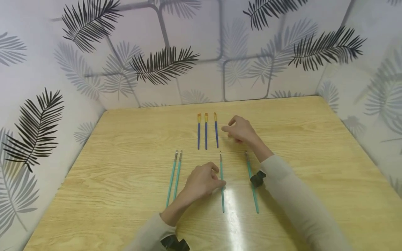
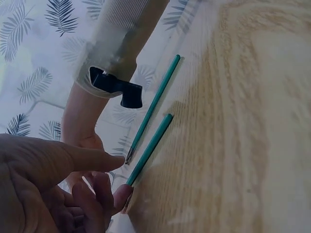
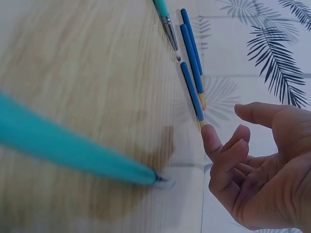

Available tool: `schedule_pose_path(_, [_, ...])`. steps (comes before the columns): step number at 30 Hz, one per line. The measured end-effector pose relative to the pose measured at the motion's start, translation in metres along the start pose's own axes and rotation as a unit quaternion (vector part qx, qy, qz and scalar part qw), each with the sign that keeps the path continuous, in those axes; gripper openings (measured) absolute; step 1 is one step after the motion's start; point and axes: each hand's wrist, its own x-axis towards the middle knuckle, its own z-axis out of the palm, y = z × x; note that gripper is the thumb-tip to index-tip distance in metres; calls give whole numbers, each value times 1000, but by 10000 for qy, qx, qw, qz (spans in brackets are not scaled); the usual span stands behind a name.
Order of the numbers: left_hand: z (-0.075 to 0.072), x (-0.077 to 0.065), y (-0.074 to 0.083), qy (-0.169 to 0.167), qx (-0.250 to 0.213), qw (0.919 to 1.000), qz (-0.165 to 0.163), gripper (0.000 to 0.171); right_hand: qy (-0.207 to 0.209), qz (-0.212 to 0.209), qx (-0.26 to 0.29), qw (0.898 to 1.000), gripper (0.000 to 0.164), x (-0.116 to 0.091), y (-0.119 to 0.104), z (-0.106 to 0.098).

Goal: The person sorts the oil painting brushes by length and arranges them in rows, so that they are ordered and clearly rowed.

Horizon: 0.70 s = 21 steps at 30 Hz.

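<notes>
My left hand (image 1: 201, 181) is low over the table at a thin teal paintbrush (image 1: 221, 167), thumb and forefinger apart. In the left wrist view its fingertips overlap the bristle end of that teal brush (image 2: 151, 145). Up and to the right, my right hand (image 1: 241, 130) hovers beside a blue-handled paintbrush (image 1: 216, 134) with a yellow ferrule, fingers loosely bent and holding nothing. In the right wrist view one fingertip overlaps the tip of this blue brush (image 3: 191, 90). Another teal paintbrush (image 1: 252, 190) lies below my right wrist, partly hidden by the wrist camera.
Two more blue paintbrushes, a left one (image 1: 199, 136) and a middle one (image 1: 206, 136), lie upright in the same row. Left of my left hand lie two teal paintbrushes, one outer (image 1: 171, 179) and one inner (image 1: 178, 174). A leaf-patterned wall (image 1: 201, 80) borders the wooden table (image 1: 125, 139).
</notes>
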Motion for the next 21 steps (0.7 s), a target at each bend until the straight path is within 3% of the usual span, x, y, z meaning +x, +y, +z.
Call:
schedule_pose_path(13, [1, 11, 7, 155, 474, 9982, -330, 44, -208, 31, 6, 9998, 56, -11, 8, -4])
schedule_pose_path(17, [1, 15, 10, 202, 720, 9968, -286, 25, -282, 86, 45, 9996, 56, -13, 9, -1])
schedule_pose_path(21, [1, 17, 11, 124, 912, 9955, -231, 58, -301, 82, 69, 9995, 55, -16, 8, 1])
